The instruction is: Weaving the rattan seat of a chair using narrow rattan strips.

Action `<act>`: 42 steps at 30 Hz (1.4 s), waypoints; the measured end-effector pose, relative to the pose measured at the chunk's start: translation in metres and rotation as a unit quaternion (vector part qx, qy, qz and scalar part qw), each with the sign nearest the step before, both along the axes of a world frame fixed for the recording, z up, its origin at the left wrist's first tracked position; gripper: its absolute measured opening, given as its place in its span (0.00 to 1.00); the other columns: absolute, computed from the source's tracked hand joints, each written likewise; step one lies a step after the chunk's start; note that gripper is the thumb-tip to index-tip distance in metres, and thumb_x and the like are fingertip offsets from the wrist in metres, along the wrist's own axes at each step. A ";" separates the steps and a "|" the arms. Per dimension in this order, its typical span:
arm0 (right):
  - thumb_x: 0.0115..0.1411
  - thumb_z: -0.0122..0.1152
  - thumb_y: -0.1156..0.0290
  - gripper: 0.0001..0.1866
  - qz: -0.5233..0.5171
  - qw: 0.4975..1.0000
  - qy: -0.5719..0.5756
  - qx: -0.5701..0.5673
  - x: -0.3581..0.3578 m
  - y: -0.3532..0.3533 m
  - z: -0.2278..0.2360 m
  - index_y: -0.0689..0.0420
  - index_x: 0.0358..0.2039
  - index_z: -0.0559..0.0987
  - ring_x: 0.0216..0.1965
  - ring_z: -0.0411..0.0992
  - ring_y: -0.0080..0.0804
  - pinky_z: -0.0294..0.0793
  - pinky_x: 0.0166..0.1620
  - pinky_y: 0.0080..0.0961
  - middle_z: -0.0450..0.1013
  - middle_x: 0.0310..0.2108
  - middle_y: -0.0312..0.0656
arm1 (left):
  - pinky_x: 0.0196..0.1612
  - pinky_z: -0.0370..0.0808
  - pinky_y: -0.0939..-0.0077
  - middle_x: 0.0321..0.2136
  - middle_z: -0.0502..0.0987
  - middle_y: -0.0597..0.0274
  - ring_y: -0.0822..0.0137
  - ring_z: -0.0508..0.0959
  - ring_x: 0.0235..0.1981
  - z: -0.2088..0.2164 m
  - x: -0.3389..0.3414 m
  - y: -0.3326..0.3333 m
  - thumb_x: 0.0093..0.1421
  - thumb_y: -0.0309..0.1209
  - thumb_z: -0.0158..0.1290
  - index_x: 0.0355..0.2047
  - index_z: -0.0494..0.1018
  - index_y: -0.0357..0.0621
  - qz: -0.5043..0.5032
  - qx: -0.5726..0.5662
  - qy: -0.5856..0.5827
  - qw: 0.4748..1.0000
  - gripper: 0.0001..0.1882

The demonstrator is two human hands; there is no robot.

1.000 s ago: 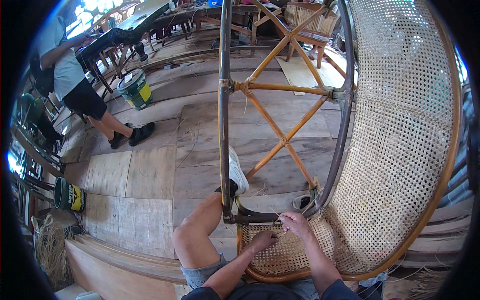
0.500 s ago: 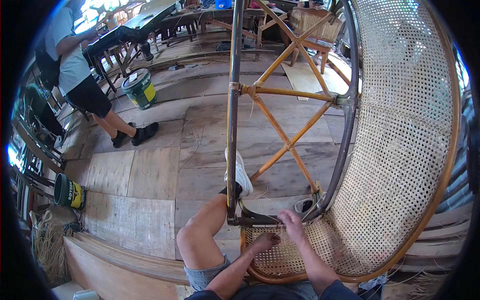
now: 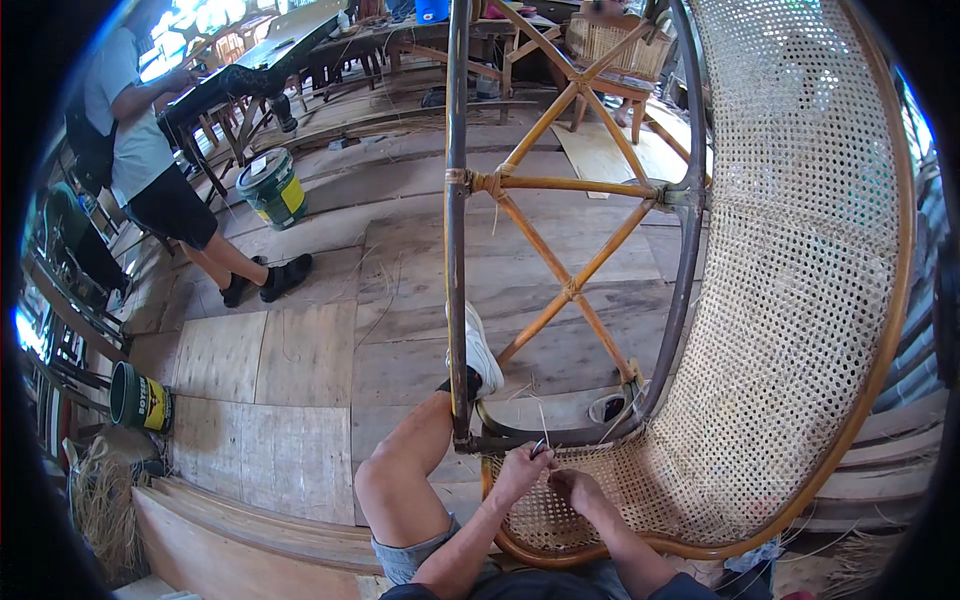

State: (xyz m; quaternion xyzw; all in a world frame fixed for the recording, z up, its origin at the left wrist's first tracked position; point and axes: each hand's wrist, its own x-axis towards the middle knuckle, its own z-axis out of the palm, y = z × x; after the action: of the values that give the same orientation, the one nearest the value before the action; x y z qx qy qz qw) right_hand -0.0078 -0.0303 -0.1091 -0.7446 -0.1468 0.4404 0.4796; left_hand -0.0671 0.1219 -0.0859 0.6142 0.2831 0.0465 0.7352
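Observation:
Across my lap lies a rattan chair frame with a woven cane panel [image 3: 790,260], edged by a brown rattan rim. Near the bottom rail [image 3: 530,437], my left hand [image 3: 520,474] is closed on a small tool with a dark, shiny end, whose exact kind is too small to tell. A pale cane strand [image 3: 543,415] stands up just beyond its fingertips. Close beside it, my right hand [image 3: 580,492] has its fingers pinched together against the weave. Whatever is between those fingers is hidden.
Crossed rattan poles [image 3: 570,288] brace the frame ahead of me. A person [image 3: 150,150] stands at the far left beside a dark table [image 3: 225,95]. Green buckets [image 3: 272,190] sit on the wooden floor, and stacked boards [image 3: 240,535] lie at the lower left.
My left hand has moved up toward the rail, and the small tool now shows in it. My right hand has dropped from the rail onto the weave.

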 end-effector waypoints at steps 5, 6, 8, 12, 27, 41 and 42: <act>0.55 0.49 0.78 0.09 -0.254 0.915 0.302 0.087 0.014 -0.001 -0.064 0.66 0.36 0.75 0.23 0.67 0.24 0.66 0.27 0.17 0.72 0.27 0.39 | 0.29 0.67 0.80 0.20 0.73 0.67 0.78 0.68 0.24 -0.004 0.004 -0.001 0.57 0.33 0.51 0.29 0.73 0.37 0.002 -0.017 0.023 1.000 0.10; 0.55 0.48 0.79 0.09 -0.303 0.895 0.301 0.128 0.012 0.005 -0.058 0.65 0.35 0.74 0.21 0.64 0.22 0.63 0.25 0.15 0.70 0.25 0.37 | 0.29 0.67 0.80 0.20 0.72 0.67 0.78 0.68 0.24 -0.008 0.002 0.000 0.57 0.32 0.51 0.29 0.73 0.37 0.020 -0.013 0.008 1.000 0.10; 0.55 0.49 0.76 0.09 -0.189 0.972 0.112 0.089 0.013 -0.004 -0.064 0.64 0.34 0.76 0.21 0.65 0.24 0.64 0.25 0.17 0.71 0.24 0.36 | 0.23 0.63 0.83 0.18 0.70 0.71 0.80 0.65 0.19 -0.023 0.004 -0.002 0.58 0.32 0.50 0.28 0.72 0.39 0.026 0.008 0.004 1.000 0.08; 0.55 0.52 0.73 0.09 -0.190 0.956 0.186 0.121 0.023 -0.018 -0.096 0.62 0.34 0.77 0.24 0.71 0.31 0.70 0.28 0.25 0.74 0.25 0.41 | 0.17 0.61 0.82 0.16 0.65 0.74 0.80 0.62 0.15 -0.033 0.012 -0.011 0.60 0.35 0.48 0.27 0.72 0.41 0.046 0.087 -0.054 0.994 0.11; 0.54 0.54 0.72 0.08 -0.030 0.943 -0.327 -0.056 0.015 0.001 -0.052 0.61 0.32 0.77 0.31 0.73 0.49 0.70 0.32 0.34 0.73 0.26 0.54 | 0.28 0.70 0.65 0.19 0.75 0.52 0.56 0.76 0.23 -0.089 0.008 -0.020 0.59 0.43 0.43 0.28 0.73 0.36 0.006 0.093 0.120 0.988 0.20; 0.54 0.55 0.71 0.07 0.031 0.950 -0.307 -0.043 0.020 0.001 -0.054 0.59 0.32 0.78 0.24 0.72 0.33 0.70 0.29 0.26 0.73 0.21 0.47 | 0.30 0.71 0.63 0.21 0.76 0.49 0.54 0.77 0.25 -0.090 0.008 -0.019 0.58 0.44 0.43 0.28 0.74 0.37 0.022 0.111 0.109 0.988 0.21; 0.54 0.55 0.72 0.07 0.025 0.965 -0.255 -0.049 0.018 0.005 -0.038 0.59 0.32 0.78 0.23 0.72 0.32 0.69 0.29 0.26 0.73 0.21 0.47 | 0.30 0.71 0.63 0.21 0.76 0.49 0.54 0.77 0.25 -0.093 0.006 -0.017 0.58 0.44 0.43 0.28 0.74 0.37 0.024 0.111 0.112 0.987 0.21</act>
State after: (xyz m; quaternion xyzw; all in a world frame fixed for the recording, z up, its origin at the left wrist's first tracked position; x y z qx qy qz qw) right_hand 0.0107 -0.0250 -0.1472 -0.8511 -0.2610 0.2540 0.3780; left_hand -0.0614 0.1049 -0.1786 0.6863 0.3717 0.0262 0.6246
